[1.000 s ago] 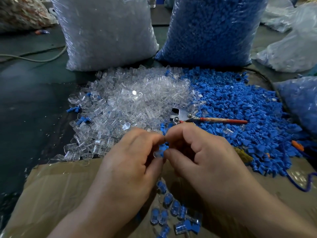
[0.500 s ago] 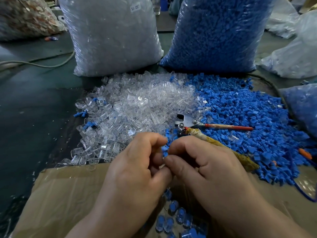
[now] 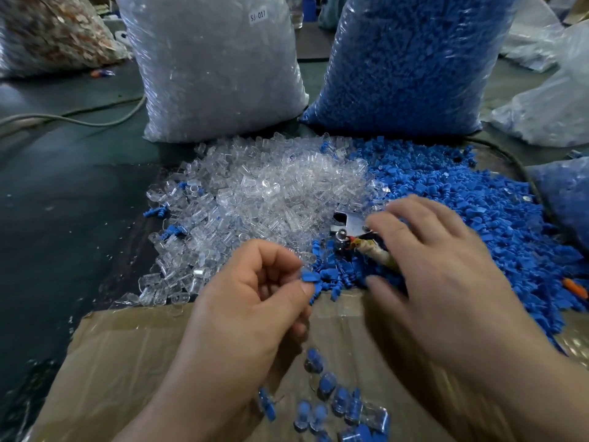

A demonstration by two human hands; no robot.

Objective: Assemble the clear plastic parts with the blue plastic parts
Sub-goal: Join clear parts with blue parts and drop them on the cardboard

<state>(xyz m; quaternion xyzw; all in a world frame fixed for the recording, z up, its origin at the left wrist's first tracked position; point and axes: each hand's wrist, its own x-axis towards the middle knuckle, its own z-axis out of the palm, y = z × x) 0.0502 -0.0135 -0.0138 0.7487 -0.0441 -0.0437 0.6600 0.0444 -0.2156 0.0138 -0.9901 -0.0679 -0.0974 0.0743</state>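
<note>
A heap of clear plastic parts [image 3: 255, 199] lies in the middle of the table, and a heap of blue plastic parts [image 3: 478, 212] spreads to its right. My left hand [image 3: 251, 307] pinches a small blue part [image 3: 308, 277] between thumb and forefinger above the cardboard edge. My right hand [image 3: 436, 269], blurred, hovers with spread fingers over the blue heap and the pliers, holding nothing that I can see. Several assembled clear-and-blue pieces [image 3: 331, 400] lie in the cardboard box [image 3: 127, 346] below my hands.
Metal pliers [image 3: 347, 228] with a wrapped handle lie between the heaps, partly under my right hand. A big bag of clear parts [image 3: 216, 68] and a big bag of blue parts [image 3: 408, 59] stand behind. More bags sit at right, and a cable [image 3: 79, 121] runs at left.
My hands were together pinching one piece; they have now come apart. The right hand has swung right and forward over the blue heap. The left hand keeps a blue part.
</note>
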